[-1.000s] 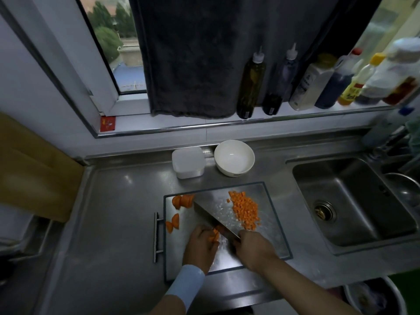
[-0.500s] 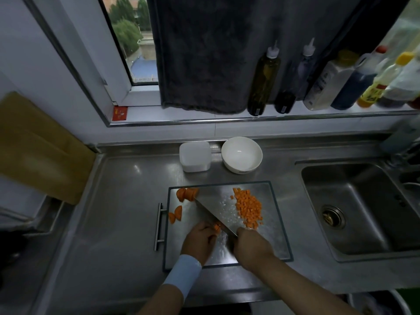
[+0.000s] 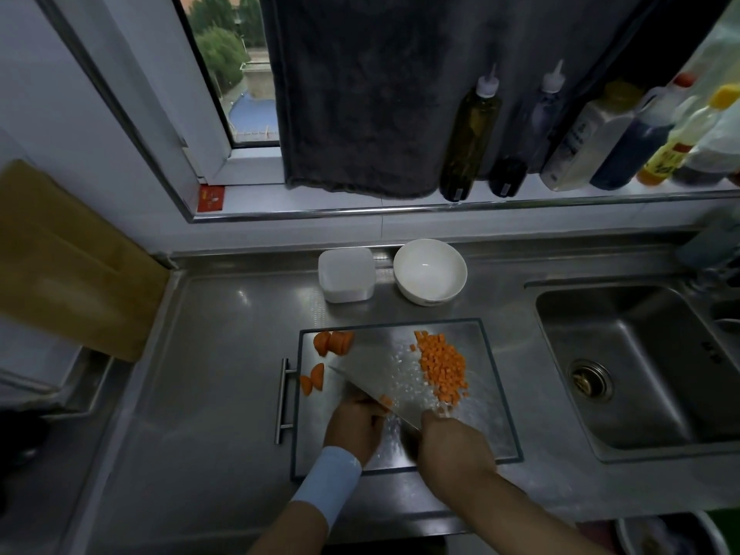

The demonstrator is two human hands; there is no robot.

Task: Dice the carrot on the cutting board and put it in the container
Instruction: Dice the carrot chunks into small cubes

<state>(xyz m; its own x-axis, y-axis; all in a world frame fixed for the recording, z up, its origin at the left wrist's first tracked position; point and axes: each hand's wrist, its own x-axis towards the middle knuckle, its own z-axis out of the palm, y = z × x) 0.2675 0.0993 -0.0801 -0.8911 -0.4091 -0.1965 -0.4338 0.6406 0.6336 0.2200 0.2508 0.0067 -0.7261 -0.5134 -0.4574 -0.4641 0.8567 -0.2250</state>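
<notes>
Right hand (image 3: 452, 438) is clamped round the cleaver (image 3: 380, 380) handle, with the blade angled across the steel cutting board (image 3: 496, 394). Left hand (image 3: 354, 426), fingers curled, pins a carrot piece (image 3: 385, 400) against the blade. Diced carrot (image 3: 442, 364) is heaped right of the blade. The container (image 3: 346, 274) stands behind the board.

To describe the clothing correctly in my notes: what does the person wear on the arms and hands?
No gloves: the left hand and the right hand are bare. Just behind the left hand sits a light blue band, like a soft cuff. The right forearm has no sleeve. I see no watch or ring.
</notes>
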